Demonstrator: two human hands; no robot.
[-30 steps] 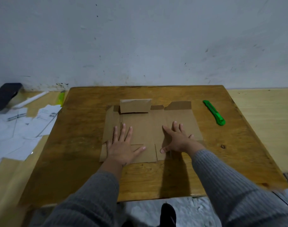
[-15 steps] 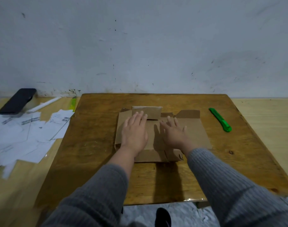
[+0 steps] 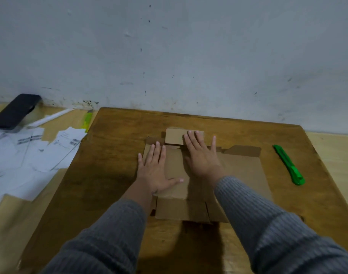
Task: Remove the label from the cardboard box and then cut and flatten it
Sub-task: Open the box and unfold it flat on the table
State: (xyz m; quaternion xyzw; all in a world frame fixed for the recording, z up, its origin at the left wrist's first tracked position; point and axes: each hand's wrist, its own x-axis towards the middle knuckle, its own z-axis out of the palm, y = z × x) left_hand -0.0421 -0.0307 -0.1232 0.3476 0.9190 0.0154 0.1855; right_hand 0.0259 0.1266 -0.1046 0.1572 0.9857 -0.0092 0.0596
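Note:
The brown cardboard box (image 3: 246, 171) lies cut open and spread flat on the dark wooden table (image 3: 109, 165). My left hand (image 3: 155, 169) presses palm-down on its left part, fingers straight and thumb spread. My right hand (image 3: 202, 155) lies flat on the middle, with its fingertips on the small far flap (image 3: 174, 136). A green utility knife (image 3: 288, 165) rests on the table to the right of the cardboard, apart from both hands.
White paper labels and sheets (image 3: 30, 155) are scattered on the lighter surface to the left. A black phone (image 3: 15, 111), a white pen (image 3: 50, 117) and a yellow-green item (image 3: 88, 119) lie near the wall. The wall stands just behind the table.
Both hands slid forward over the cardboard toward the wall. My right hand now reaches the far flap, and my left has shifted toward the left edge.

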